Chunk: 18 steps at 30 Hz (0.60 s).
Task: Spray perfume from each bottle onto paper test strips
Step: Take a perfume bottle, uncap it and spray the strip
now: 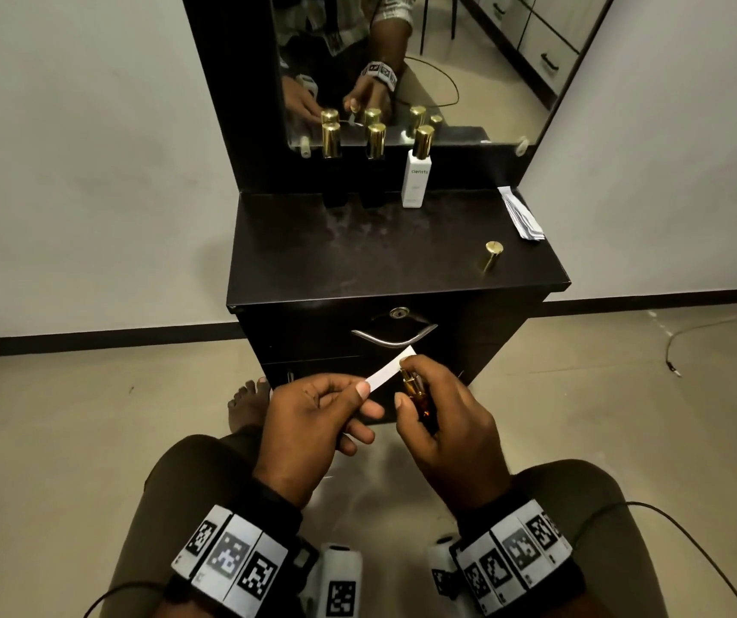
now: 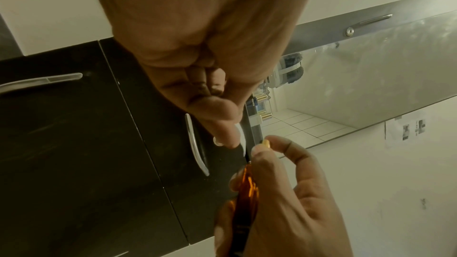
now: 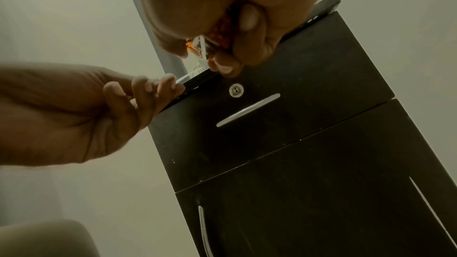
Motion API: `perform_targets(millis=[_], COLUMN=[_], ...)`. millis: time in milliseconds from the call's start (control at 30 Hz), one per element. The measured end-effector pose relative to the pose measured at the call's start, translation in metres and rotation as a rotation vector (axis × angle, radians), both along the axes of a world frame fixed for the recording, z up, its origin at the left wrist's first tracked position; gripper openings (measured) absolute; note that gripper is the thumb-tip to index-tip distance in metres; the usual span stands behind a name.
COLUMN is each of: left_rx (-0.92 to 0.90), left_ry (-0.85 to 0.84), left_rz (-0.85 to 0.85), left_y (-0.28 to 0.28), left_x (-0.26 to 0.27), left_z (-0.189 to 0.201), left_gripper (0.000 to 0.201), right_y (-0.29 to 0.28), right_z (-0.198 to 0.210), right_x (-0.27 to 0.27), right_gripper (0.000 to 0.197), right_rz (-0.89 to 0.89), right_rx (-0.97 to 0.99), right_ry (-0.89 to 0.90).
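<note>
My left hand pinches a white paper test strip between thumb and fingers in front of the cabinet. My right hand grips a small amber perfume bottle, uncapped, its forefinger on the gold spray head right beside the strip's far end. In the left wrist view the amber bottle stands in the right hand just under the strip. In the right wrist view the amber bottle shows between the curled fingers. Its gold cap lies on the cabinet top.
Two dark bottles with gold caps and a white bottle stand at the back of the black cabinet top under a mirror. A stack of spare strips lies at the right rear corner. A drawer handle is just beyond my hands.
</note>
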<state>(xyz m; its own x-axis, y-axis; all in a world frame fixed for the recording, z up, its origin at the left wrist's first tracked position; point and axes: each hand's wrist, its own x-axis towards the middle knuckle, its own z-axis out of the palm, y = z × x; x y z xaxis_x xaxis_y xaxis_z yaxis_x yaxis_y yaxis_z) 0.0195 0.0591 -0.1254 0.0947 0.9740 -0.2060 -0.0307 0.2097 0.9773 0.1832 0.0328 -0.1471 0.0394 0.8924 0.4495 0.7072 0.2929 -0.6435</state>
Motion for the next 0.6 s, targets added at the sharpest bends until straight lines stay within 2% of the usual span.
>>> perform_targets(millis=[167, 467, 600], left_rx=[0.007, 0.013, 0.015], left_ry=[0.01, 0.02, 0.037], left_rz=[-0.025, -0.035, -0.04], left_y=[0.0, 0.0, 0.0], left_x=[0.0, 0.001, 0.001], left_z=[0.0, -0.001, -0.002], left_gripper=[0.014, 0.013, 0.014], right_y=[0.0, 0.003, 0.004], right_z=[-0.002, -0.004, -0.007], right_x=[-0.002, 0.005, 0.013], right_gripper=[0.034, 0.031, 0.031], right_rz=[0.029, -0.04, -0.128], right_rx=[0.019, 0.015, -0.028], right_ry=[-0.035, -0.035, -0.025])
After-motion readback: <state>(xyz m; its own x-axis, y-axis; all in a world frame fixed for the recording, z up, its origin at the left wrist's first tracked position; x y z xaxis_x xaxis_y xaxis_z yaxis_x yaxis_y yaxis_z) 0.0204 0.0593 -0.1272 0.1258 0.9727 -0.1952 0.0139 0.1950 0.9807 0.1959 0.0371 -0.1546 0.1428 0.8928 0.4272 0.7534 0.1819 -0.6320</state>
